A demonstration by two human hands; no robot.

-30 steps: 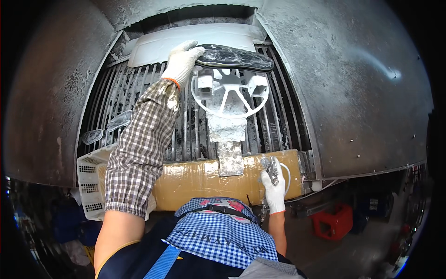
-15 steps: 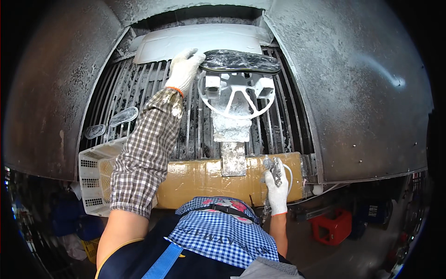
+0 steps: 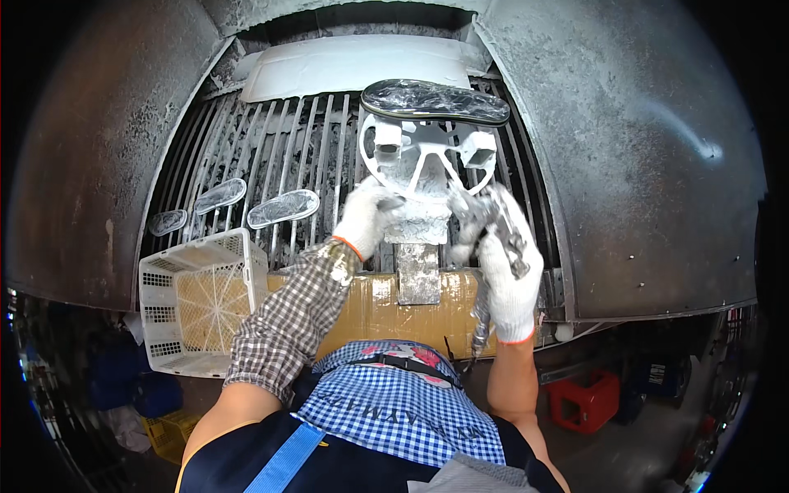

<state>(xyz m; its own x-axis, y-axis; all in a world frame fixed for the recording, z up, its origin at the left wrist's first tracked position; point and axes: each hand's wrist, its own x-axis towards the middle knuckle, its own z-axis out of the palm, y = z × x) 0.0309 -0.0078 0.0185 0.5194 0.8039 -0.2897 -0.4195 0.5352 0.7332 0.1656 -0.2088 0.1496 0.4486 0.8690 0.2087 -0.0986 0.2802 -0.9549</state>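
black sole-shaped piece (image 3: pixel 434 103): it rests across the far side of the white spoked wheel (image 3: pixel 431 149), toward the far right corner of the slatted grate (image 3: pixel 300 156). its long axis runs left to right, roughly along the grate's far edge, the right end slightly closer to the near edge. it lies beyond both hands, apart from each; neither is clearly nearer. the right hand (image 3: pixel 509 271) is closed around a grey spray gun (image 3: pixel 513 234) (blurred at its front). the left hand (image 3: pixel 367 218), beside the wheel's near-left rim, has bent fingers; whether it holds anything, i cannot tell.
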